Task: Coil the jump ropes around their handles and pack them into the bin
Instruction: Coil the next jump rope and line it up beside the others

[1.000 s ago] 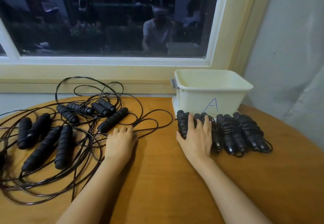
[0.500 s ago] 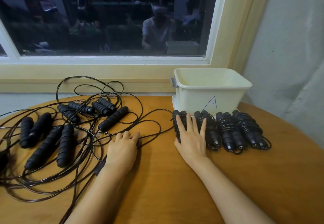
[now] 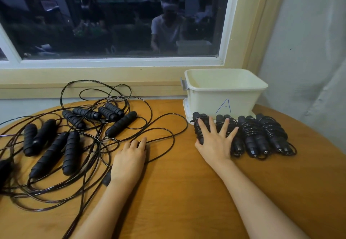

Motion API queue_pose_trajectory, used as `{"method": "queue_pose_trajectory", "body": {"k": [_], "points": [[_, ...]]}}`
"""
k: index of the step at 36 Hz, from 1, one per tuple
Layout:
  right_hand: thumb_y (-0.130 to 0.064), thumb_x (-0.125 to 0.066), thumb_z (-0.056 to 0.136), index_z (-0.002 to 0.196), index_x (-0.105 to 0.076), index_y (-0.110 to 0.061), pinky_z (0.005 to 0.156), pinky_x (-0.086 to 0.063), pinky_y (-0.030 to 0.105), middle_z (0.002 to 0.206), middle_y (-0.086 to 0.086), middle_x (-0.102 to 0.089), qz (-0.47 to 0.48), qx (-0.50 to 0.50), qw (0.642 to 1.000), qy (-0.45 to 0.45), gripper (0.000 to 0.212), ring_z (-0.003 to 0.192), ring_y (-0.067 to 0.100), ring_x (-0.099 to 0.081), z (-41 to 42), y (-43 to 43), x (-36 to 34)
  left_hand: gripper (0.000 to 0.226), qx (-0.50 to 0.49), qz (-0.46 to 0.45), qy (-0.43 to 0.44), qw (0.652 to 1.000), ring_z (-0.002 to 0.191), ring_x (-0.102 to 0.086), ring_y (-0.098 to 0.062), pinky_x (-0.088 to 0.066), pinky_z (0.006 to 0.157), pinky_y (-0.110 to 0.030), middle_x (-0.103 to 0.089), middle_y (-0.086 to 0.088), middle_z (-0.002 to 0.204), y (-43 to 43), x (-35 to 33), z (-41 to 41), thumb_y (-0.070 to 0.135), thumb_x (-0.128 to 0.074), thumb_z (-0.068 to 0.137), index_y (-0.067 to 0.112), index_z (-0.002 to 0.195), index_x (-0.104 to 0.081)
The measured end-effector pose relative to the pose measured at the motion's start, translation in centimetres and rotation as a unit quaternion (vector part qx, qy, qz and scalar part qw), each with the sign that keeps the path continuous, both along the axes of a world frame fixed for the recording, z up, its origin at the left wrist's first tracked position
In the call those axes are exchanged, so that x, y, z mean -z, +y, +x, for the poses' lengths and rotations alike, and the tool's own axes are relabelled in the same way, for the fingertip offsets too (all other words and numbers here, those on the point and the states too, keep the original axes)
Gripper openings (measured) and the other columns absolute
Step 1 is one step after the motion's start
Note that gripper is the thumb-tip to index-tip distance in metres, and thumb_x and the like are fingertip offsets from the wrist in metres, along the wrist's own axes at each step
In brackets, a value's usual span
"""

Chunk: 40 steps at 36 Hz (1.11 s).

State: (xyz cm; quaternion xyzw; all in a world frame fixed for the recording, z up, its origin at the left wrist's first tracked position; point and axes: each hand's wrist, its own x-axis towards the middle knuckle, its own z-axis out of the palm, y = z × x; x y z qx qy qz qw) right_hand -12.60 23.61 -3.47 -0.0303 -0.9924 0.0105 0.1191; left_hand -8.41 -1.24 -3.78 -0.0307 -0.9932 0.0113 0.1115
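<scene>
Several coiled jump ropes (image 3: 262, 135) lie in a row in front of the cream bin (image 3: 224, 96) marked "A". My right hand (image 3: 215, 141) rests flat with spread fingers on the leftmost coiled bundles (image 3: 198, 128). A tangle of loose black ropes (image 3: 93, 145) with several foam handles (image 3: 119, 124) covers the left of the table. My left hand (image 3: 129, 160) lies palm down on the table, its fingertips on a loose cord loop (image 3: 164, 141). A dark handle end (image 3: 106, 179) pokes out from beneath its wrist.
The round wooden table (image 3: 177, 192) stands against a window sill and a wall at the right. The bin sits on a white lid or tray (image 3: 185, 109) at the table's far edge. Bare wood lies between my forearms.
My right hand has spread its fingers wider and slid left over the leftmost coiled bundles. My left hand has drawn back slightly toward me along the loose cord.
</scene>
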Motion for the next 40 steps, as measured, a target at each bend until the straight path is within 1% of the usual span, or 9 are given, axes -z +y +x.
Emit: {"method": "queue_pose_trajectory", "body": {"k": [15, 17, 20, 23, 26, 30, 33, 36, 40], "points": [[-0.067, -0.037, 0.094, 0.156, 0.005, -0.039, 0.110, 0.011, 0.070, 0.166, 0.002, 0.003, -0.016, 0.011, 1.000, -0.016, 0.080, 0.146, 0.049, 0.015, 0.7, 3.1, -0.7, 0.064, 0.010, 0.027, -0.006, 1.000, 0.136, -0.042, -0.019, -0.044, 0.101, -0.033, -0.040, 0.001, 0.151, -0.2, -1.2, 0.6, 0.048, -0.039, 0.102, 0.029, 0.157, -0.012], [-0.061, -0.042, 0.095, 0.158, -0.003, -0.034, 0.112, 0.012, 0.065, 0.166, 0.002, -0.001, -0.013, -0.029, 0.999, 0.029, 0.079, 0.148, 0.045, 0.011, 1.6, 2.4, -0.9, 0.074, -0.016, 0.042, -0.020, 0.999, 0.135, -0.043, -0.020, -0.045, 0.103, -0.036, -0.041, 0.000, 0.151, -0.6, -1.9, 1.0, 0.051, -0.049, 0.097, 0.028, 0.157, -0.012], [-0.043, -0.051, 0.097, 0.156, -0.021, -0.030, 0.119, 0.007, 0.057, 0.164, -0.004, -0.015, -0.050, -0.146, 0.985, 0.077, 0.067, 0.152, 0.032, 0.003, 3.0, 0.1, -1.0, 0.079, -0.050, 0.071, -0.055, 0.995, 0.124, -0.053, -0.019, -0.053, 0.091, -0.032, -0.053, 0.000, 0.139, -1.6, -2.3, 1.6, 0.044, -0.064, 0.090, 0.027, 0.154, -0.021], [-0.034, -0.049, 0.102, 0.155, -0.018, -0.037, 0.123, 0.007, 0.042, 0.162, -0.016, -0.014, -0.116, -0.267, 0.956, 0.014, 0.062, 0.151, 0.011, 0.008, 4.2, -3.3, -1.1, 0.075, -0.034, 0.130, -0.064, 0.989, 0.112, -0.060, -0.015, -0.056, 0.080, -0.026, -0.060, 0.003, 0.128, -2.3, -2.6, 2.4, 0.030, -0.069, 0.089, 0.032, 0.150, -0.026], [-0.032, -0.056, 0.099, 0.155, -0.018, -0.037, 0.123, 0.005, 0.036, 0.162, -0.020, -0.012, -0.138, -0.373, 0.917, -0.029, 0.068, 0.150, 0.003, 0.003, 4.8, -6.8, -1.2, 0.068, 0.035, 0.179, -0.044, 0.982, 0.111, -0.061, -0.013, -0.056, 0.085, -0.030, -0.061, 0.008, 0.126, -2.2, -2.9, 3.2, 0.029, -0.074, 0.085, 0.035, 0.141, -0.034], [-0.033, -0.060, 0.095, 0.152, -0.032, -0.032, 0.125, -0.007, 0.041, 0.152, -0.011, -0.043, -0.160, -0.390, 0.904, -0.073, 0.063, 0.142, 0.006, -0.031, 4.3, -8.7, -1.0, 0.061, 0.081, 0.285, -0.100, 0.950, 0.101, -0.063, -0.007, -0.055, 0.087, -0.026, -0.063, 0.009, 0.119, -2.7, -3.5, 3.0, 0.038, -0.076, 0.081, 0.027, 0.133, -0.046], [-0.034, -0.060, 0.095, 0.135, -0.058, -0.026, 0.123, -0.016, 0.039, 0.132, -0.011, -0.061, -0.171, -0.400, 0.900, -0.044, 0.041, 0.124, 0.008, -0.050, 3.5, -8.3, -0.3, 0.042, 0.040, 0.310, -0.043, 0.949, 0.094, -0.061, -0.008, -0.051, 0.080, -0.022, -0.065, 0.005, 0.111, -4.8, -4.1, 0.7, 0.042, -0.068, 0.087, 0.019, 0.122, -0.060], [-0.032, -0.063, 0.094, 0.130, -0.062, -0.026, 0.122, -0.015, 0.030, 0.128, -0.013, -0.062, -0.174, -0.413, 0.893, -0.031, 0.036, 0.122, 0.005, -0.051, 3.2, -8.0, 0.1, 0.033, -0.040, 0.301, 0.027, 0.952, 0.103, -0.061, -0.019, -0.052, 0.087, -0.033, -0.065, -0.004, 0.113, -7.8, -4.4, -2.6, 0.031, -0.064, 0.093, 0.013, 0.121, -0.062], [-0.028, -0.063, 0.095, 0.137, -0.055, -0.032, 0.115, -0.029, 0.028, 0.139, -0.014, -0.050, -0.173, -0.404, 0.896, -0.059, 0.043, 0.128, 0.005, -0.043, 3.1, -7.4, 0.2, 0.048, -0.098, 0.246, -0.017, 0.964, 0.118, -0.056, -0.029, -0.048, 0.094, -0.038, -0.058, -0.014, 0.129, -9.7, -4.3, -6.5, 0.029, -0.064, 0.094, 0.007, 0.135, -0.052]]}}
